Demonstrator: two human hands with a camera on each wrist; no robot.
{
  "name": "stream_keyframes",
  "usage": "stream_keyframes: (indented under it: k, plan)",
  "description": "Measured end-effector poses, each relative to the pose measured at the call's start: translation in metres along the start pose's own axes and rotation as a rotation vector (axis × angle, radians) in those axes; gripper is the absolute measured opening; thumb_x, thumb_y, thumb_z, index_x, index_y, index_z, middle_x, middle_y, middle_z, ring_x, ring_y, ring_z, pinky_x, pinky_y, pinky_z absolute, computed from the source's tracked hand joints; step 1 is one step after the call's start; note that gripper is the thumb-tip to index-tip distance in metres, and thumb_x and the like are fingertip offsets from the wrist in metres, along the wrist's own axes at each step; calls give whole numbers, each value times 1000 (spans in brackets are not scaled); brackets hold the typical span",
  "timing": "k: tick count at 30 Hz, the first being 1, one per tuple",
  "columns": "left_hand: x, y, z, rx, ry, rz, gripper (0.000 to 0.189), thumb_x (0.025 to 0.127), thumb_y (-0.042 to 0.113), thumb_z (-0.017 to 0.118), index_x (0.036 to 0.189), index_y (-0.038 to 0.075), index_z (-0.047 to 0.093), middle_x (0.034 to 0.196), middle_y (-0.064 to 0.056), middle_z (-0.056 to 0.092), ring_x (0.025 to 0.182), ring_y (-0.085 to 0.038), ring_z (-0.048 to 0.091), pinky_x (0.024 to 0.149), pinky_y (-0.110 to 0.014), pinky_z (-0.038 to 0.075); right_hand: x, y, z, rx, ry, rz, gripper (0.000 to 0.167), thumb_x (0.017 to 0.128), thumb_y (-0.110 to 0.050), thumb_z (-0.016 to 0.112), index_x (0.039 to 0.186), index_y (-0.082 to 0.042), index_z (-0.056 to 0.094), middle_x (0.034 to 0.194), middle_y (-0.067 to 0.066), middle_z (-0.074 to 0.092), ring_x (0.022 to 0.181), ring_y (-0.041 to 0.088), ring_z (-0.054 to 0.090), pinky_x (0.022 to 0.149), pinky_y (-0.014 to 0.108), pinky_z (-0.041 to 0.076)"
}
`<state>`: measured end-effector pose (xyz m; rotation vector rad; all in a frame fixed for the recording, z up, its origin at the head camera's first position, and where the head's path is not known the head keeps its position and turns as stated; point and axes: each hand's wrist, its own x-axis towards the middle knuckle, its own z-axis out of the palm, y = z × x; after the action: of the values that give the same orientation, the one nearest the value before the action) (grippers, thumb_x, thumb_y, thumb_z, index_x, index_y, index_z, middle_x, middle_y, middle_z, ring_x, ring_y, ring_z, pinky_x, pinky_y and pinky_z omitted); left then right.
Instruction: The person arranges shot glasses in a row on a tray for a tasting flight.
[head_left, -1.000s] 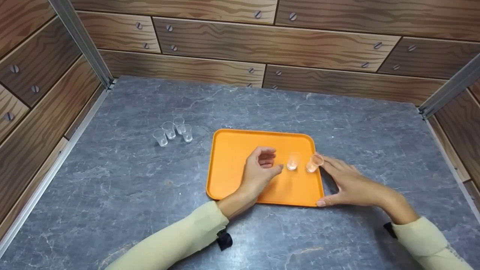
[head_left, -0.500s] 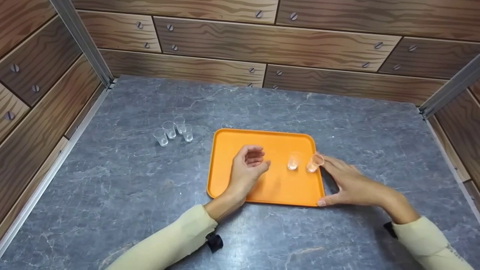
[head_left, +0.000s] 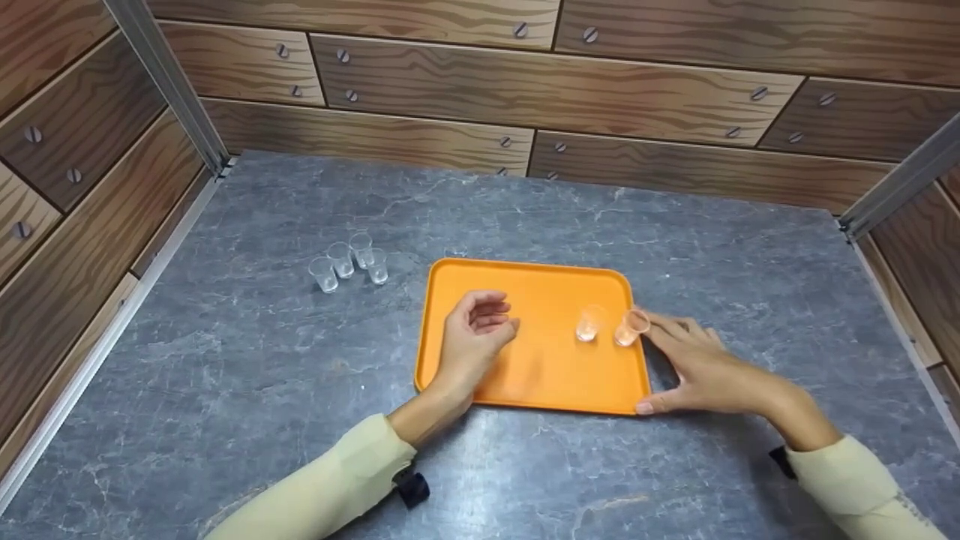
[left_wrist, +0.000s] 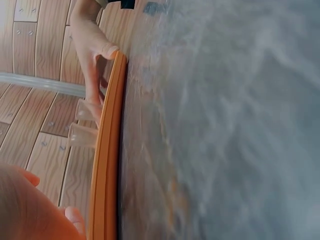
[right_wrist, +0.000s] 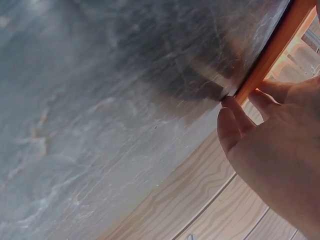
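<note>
An orange tray lies on the grey marbled table. Two small clear plastic cups stand near its right side: an inner cup and an outer cup by the right rim. My left hand hovers over the tray's left half, fingers loosely curled around nothing. At the right rim, my right hand has its thumb touching the near corner, while its spread fingers reach along the edge beside the outer cup. The right wrist view shows those fingertips against the tray's side.
Several more clear cups stand grouped on the table left of the tray. A wood-patterned wall closes off the back, with similar panels at both sides and metal posts in the corners.
My left hand has moved left across the tray, away from the two cups, with its fingers still loosely curled. My right hand, the tray and the cups have stayed in place.
</note>
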<state>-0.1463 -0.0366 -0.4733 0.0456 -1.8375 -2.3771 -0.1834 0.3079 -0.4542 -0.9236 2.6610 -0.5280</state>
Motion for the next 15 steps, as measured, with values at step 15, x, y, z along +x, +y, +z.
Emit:
stream_keyframes:
  k: [15]
  plan:
    - [3, 12, -31, -12, 99, 40, 41, 87, -10, 74, 127, -12, 63, 123, -30, 67, 105, -29, 68, 92, -28, 57, 1, 1, -1, 62, -32, 21, 120, 84, -66, 87, 174, -15, 25, 178, 12, 22, 155, 57, 24, 109, 92, 14]
